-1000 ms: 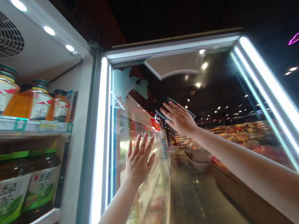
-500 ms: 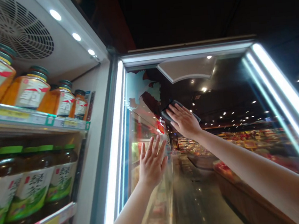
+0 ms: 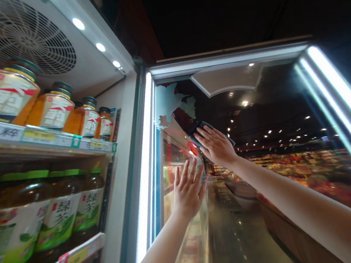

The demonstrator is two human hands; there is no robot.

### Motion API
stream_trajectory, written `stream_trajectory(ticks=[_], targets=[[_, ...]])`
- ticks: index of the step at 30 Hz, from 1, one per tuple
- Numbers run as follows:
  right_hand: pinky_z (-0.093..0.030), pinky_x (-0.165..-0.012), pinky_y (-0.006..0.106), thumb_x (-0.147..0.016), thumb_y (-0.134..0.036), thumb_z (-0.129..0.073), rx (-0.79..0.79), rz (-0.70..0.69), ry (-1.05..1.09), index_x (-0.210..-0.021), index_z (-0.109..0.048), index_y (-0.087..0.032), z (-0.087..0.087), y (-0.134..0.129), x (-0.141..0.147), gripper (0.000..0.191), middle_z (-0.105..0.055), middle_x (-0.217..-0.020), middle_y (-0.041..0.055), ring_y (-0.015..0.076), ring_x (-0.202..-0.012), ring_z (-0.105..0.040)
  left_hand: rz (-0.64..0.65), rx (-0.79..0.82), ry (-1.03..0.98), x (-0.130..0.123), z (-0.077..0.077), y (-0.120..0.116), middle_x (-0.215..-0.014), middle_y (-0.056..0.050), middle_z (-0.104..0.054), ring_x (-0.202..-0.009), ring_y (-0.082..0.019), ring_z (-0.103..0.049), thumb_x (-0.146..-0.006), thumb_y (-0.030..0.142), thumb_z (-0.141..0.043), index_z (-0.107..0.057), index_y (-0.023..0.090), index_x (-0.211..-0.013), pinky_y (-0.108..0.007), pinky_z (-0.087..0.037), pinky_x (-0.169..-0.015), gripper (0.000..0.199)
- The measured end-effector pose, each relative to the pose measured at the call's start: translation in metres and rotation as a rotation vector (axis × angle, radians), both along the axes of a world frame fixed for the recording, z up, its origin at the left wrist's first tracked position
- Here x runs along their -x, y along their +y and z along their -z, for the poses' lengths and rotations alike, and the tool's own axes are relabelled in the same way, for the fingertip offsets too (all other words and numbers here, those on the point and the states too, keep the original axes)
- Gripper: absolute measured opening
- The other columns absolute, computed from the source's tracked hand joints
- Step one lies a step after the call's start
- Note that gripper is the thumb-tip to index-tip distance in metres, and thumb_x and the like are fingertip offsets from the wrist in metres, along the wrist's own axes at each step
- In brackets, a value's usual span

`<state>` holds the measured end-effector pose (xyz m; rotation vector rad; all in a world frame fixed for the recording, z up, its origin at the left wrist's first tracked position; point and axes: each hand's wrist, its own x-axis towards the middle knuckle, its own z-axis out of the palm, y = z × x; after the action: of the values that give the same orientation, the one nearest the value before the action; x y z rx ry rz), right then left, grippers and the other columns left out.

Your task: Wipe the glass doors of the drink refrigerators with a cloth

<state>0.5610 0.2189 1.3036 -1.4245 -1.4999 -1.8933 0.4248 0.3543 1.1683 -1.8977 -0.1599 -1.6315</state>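
Head view: right hand [image 3: 218, 148] on cloth [image 3: 201, 124] against glass [image 3: 271, 106]

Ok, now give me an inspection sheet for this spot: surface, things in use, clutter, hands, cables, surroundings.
Surface: glass door, bordered by bright light strips, with a pale blue decal at upper left.
Things in use: dark cloth, under the right hand against the glass.
Clutter: nothing seen.
Hands: right hand lies flat over the cloth; left hand has its fingers spread, apparently against the glass, with nothing seen held.
Cables: nothing seen.
Surroundings: amber bottles on a shelf at left, green-capped bottles below, fan grille above; blurred store aisle through the glass.
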Motion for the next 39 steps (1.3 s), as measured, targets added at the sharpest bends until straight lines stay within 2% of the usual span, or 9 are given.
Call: stream_trajectory(ticks=[3, 10, 13, 17, 20, 24, 28, 32, 39], targets=[[-0.035, -0.120, 0.046, -0.100, -0.030, -0.045, 0.017, 0.017, -0.050, -0.148, -0.051, -0.023, 0.012, -0.023, -0.019, 0.048, -0.048, -0.156, 0.0053, 0.0252, -0.146, -0.040, 0.008, 0.001, -0.008, 0.000, 0.001, 0.001, -0.166, 0.000, -0.028, -0.154, -0.026, -0.025, -0.101, 0.036, -0.047, -0.027, 0.030, -0.160, -0.053, -0.013, -0.128, 0.062], [-0.036, -0.117, 0.054, -0.102, -0.036, -0.041, -0.255, 0.038, 0.217, -0.149, -0.049, -0.016, -0.048, 0.011, 0.005, 0.052, -0.048, -0.155, 0.0121, 0.0347, -0.146, -0.038, 0.006, -0.005, -0.003, 0.000, 0.002, 0.003, -0.166, 0.001, -0.028, -0.155, -0.026, -0.024, -0.101, 0.035, -0.045, -0.024, 0.031, -0.161, -0.054, -0.015, -0.128, 0.063], [-0.031, -0.121, 0.051, -0.103, -0.036, -0.039, -0.055, 0.012, 0.064, -0.151, -0.047, -0.018, -0.031, 0.028, 0.026, 0.052, -0.045, -0.158, 0.0080, 0.0304, -0.149, -0.035, -0.003, 0.016, 0.015, 0.000, 0.002, 0.002, -0.166, 0.001, -0.028, -0.155, -0.026, -0.023, -0.101, 0.035, -0.046, -0.022, 0.032, -0.161, -0.054, -0.017, -0.128, 0.065], [-0.033, -0.121, 0.045, -0.102, -0.032, -0.044, 0.132, -0.004, -0.093, -0.147, -0.052, -0.022, -0.004, 0.006, 0.010, 0.047, -0.048, -0.156, 0.0043, 0.0239, -0.148, -0.038, -0.003, 0.040, 0.021, 0.000, 0.005, 0.000, -0.167, 0.000, -0.026, -0.155, -0.026, -0.021, -0.100, 0.035, -0.046, -0.020, 0.031, -0.161, -0.056, -0.016, -0.128, 0.067], [-0.037, -0.119, 0.049, -0.101, -0.033, -0.044, -0.036, -0.001, 0.019, -0.147, -0.053, -0.019, -0.021, 0.001, -0.002, 0.049, -0.048, -0.156, 0.0082, 0.0277, -0.147, -0.040, 0.000, 0.049, 0.028, 0.000, 0.006, 0.000, -0.168, 0.001, -0.024, -0.156, -0.026, -0.019, -0.101, 0.036, -0.043, -0.018, 0.031, -0.162, -0.057, -0.015, -0.128, 0.067], [-0.038, -0.116, 0.055, -0.102, -0.036, -0.040, -0.214, -0.023, 0.172, -0.148, -0.051, -0.015, -0.052, 0.043, 0.031, 0.052, -0.046, -0.156, 0.0128, 0.0347, -0.147, -0.039, 0.001, 0.049, 0.082, 0.005, 0.005, 0.002, -0.169, 0.000, -0.019, -0.157, -0.028, -0.016, -0.101, 0.039, -0.041, -0.015, 0.029, -0.162, -0.058, -0.017, -0.127, 0.067], [-0.037, -0.118, 0.050, -0.103, -0.032, -0.040, 0.028, -0.075, -0.015, -0.146, -0.054, -0.020, -0.030, 0.065, 0.063, 0.047, -0.049, -0.155, 0.0075, 0.0290, -0.147, -0.039, 0.013, 0.037, 0.171, 0.023, 0.008, 0.007, -0.169, -0.002, -0.017, -0.157, -0.027, -0.015, -0.102, 0.043, -0.041, -0.012, 0.026, -0.163, -0.056, -0.020, -0.127, 0.070], [-0.042, -0.116, 0.045, -0.100, -0.027, -0.048, 0.162, -0.105, -0.139, -0.136, -0.064, -0.026, -0.007, 0.037, 0.042, 0.039, -0.057, -0.148, 0.0027, 0.0237, -0.141, -0.049, -0.027, 0.129, 0.110, 0.045, 0.019, 0.023, -0.169, -0.003, -0.018, -0.157, -0.029, -0.012, -0.101, 0.038, -0.043, -0.013, 0.027, -0.163, -0.059, -0.017, -0.126, 0.069], [-0.037, -0.117, 0.053, -0.100, -0.026, -0.046, -0.154, -0.045, 0.159, -0.145, -0.056, -0.019, -0.047, 0.067, 0.056, 0.046, -0.048, -0.155, 0.0092, 0.0311, -0.147, -0.039, -0.012, 0.163, 0.253, 0.060, 0.026, 0.046, -0.170, -0.008, -0.010, -0.156, -0.038, -0.010, -0.085, 0.082, -0.043, -0.006, 0.028, -0.163, -0.066, -0.017, -0.123, 0.102]])
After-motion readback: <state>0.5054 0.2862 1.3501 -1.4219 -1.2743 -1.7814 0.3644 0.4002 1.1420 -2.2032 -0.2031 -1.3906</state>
